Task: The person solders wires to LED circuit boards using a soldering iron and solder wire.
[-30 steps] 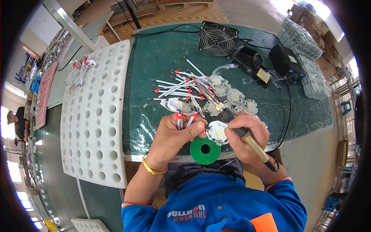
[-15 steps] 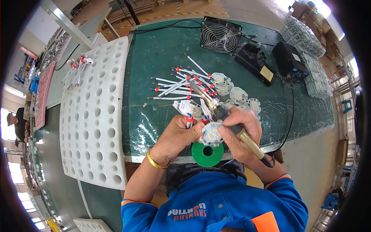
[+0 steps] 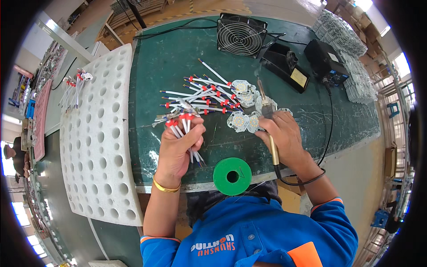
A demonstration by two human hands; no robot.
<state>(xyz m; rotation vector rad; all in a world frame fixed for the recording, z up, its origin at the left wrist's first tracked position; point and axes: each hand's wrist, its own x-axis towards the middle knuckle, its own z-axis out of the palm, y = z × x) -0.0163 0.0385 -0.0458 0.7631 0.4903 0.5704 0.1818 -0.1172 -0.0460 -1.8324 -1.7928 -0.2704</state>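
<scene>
My left hand (image 3: 174, 149) is closed around a bundle of white wire leads (image 3: 175, 129) with red collars. Round boards, seen edge-on and blurred, top the bundle. My right hand (image 3: 284, 135) grips a soldering iron (image 3: 273, 149), its metal tip pointing up and away, above the LED boards (image 3: 238, 121) lying on the green mat. Loose white wires (image 3: 202, 106) with red collars lie in a pile beyond my left hand. Close to the near table edge, between my forearms, sits a green spool (image 3: 219, 177) with thin wire coming off it.
A white foam board with holes (image 3: 95, 153) lies to the left, bearing a few wired boards (image 3: 86, 76). At the back are a fan (image 3: 240, 40), an iron stand (image 3: 284, 66) and a black control box (image 3: 327, 64). Stacked boards (image 3: 340, 40) line the far right. The iron's cord (image 3: 331, 120) loops beside my right forearm.
My hands have moved apart. The left went left with the bundle, now including the board that was held near the iron; the right moved right, the iron's tip lifting away from the wires.
</scene>
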